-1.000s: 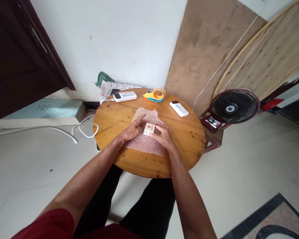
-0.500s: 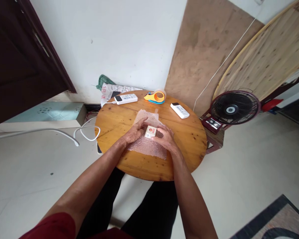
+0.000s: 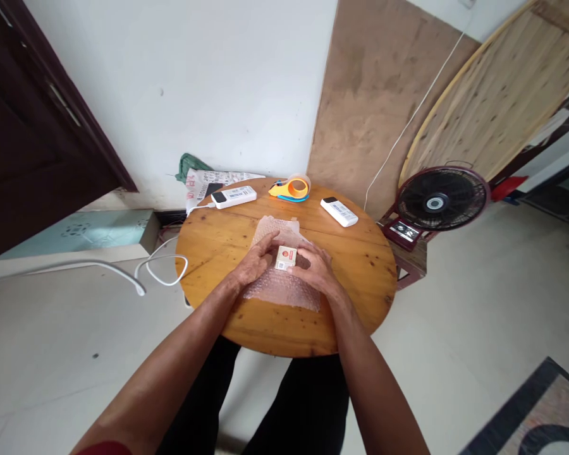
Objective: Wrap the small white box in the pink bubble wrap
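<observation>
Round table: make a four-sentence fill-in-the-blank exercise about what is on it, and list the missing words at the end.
1. The small box sits ____ the left hand and the right hand.
2. The bubble wrap lies ____ the box.
3. The table holds exactly ____ white gadgets.
4. In the picture, the gadget with a cable lies to the ____ of the tape dispenser.

Missing words: between; under; two; left.

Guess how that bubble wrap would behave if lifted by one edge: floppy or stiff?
The bubble wrap looks likely to flop, being a thin sheet spread on the table. Its translucent, bubbly surface suggests little weight. The small box on top would probably slide or tip as the edge rose.
</observation>
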{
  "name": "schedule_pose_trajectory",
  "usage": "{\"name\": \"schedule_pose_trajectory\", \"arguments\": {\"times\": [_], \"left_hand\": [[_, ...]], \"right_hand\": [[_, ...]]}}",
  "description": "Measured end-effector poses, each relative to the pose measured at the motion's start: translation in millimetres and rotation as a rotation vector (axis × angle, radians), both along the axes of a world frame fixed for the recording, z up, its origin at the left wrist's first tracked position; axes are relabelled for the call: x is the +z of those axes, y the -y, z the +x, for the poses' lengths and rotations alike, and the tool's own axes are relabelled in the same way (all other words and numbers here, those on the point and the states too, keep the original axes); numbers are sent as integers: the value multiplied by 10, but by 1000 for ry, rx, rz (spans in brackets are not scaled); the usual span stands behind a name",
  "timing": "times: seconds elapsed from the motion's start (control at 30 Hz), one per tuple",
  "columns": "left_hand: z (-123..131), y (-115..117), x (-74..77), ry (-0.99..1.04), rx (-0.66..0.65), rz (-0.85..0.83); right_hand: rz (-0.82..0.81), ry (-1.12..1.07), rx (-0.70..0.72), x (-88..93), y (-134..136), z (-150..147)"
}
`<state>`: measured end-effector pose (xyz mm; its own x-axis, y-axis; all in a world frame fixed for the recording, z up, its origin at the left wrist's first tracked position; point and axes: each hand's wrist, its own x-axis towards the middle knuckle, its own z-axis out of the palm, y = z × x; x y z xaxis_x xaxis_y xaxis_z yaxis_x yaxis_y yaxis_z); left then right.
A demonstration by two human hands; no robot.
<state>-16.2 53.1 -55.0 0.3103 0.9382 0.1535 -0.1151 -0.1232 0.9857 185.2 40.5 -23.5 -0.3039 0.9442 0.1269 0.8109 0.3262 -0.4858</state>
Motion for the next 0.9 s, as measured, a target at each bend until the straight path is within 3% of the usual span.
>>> {"name": "schedule_pose_trajectory", "arguments": {"times": [0.23,0.43,0.63,0.77,0.9], "left_hand": [[5,-9,-45,-36,-15,59],[3,-6,-35,-58,-11,77],[50,-14,-32,-24,11,46],[10,62,101,-71,113,9],[-207,346,380,-320,180,93]], "right_hand": [[21,-23,-5,1,5,9],[-52,-94,-4,101,55,57],[8,-61,-252,16,-19,122],[30,65,-298,-50,-45,141],[52,101,-296,-42,-13,134]]}}
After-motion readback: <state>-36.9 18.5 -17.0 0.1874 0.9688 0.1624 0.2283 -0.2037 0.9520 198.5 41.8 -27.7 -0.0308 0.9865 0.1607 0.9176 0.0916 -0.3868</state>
